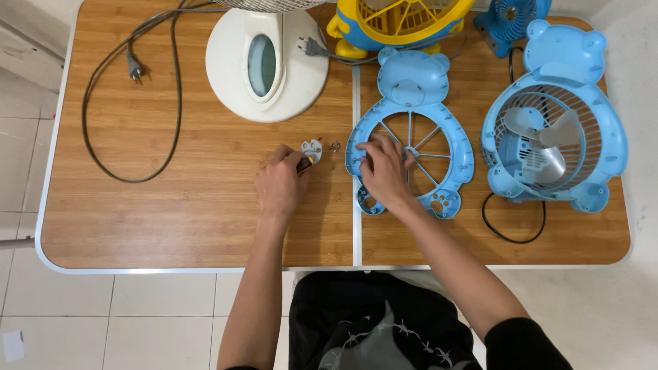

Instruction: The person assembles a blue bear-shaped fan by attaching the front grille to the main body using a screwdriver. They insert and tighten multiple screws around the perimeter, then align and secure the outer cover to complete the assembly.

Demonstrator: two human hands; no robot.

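Wooden table (171,219) carries everything. Left hand (281,186) is curled around a small dark tool with an orange tip (306,163), just below a small white paw-shaped piece (312,147). Right hand (384,171), close beside it, presses fingers spread on the blue bear-shaped fan grille (452,147), gripping nothing.

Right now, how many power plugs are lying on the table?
2: a grey plug at the far left by the looped cable, and another plug beside the white round base. Others may be hidden.

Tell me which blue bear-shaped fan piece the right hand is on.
The flat front grille under the right hand, not the fan body with blades farther right.
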